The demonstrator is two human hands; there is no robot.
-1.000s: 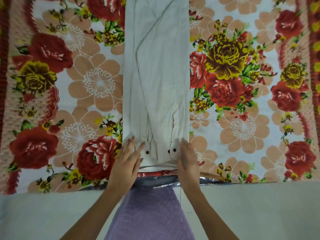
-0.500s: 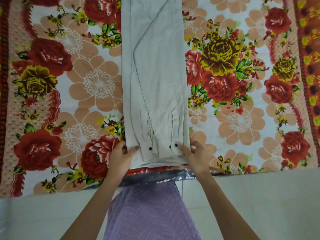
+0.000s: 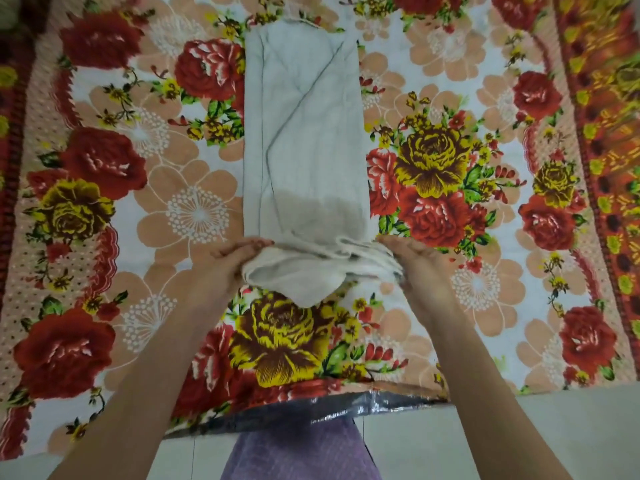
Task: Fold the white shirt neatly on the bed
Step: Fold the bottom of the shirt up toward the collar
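Observation:
The white shirt point(image 3: 304, 133) lies as a long narrow strip down the middle of the flowered bed sheet point(image 3: 450, 209). Its near end is lifted off the bed and bunched, with a loose corner hanging down. My left hand point(image 3: 228, 268) grips that lifted end at its left side. My right hand point(image 3: 412, 261) grips it at the right side. A shadow falls on the shirt just beyond the raised end. The far end of the shirt rests flat near the top of the view.
The bed's near edge point(image 3: 311, 410) shows a shiny plastic cover under the sheet. Below it are pale floor point(image 3: 519, 434) and my purple garment point(image 3: 294, 455). A red and yellow patterned border point(image 3: 609, 133) runs along the right.
Both hands closed on the shirt's near end, lifted it off the bed and carried it away from me over the rest of the shirt. The buttoned cuffs are now hidden.

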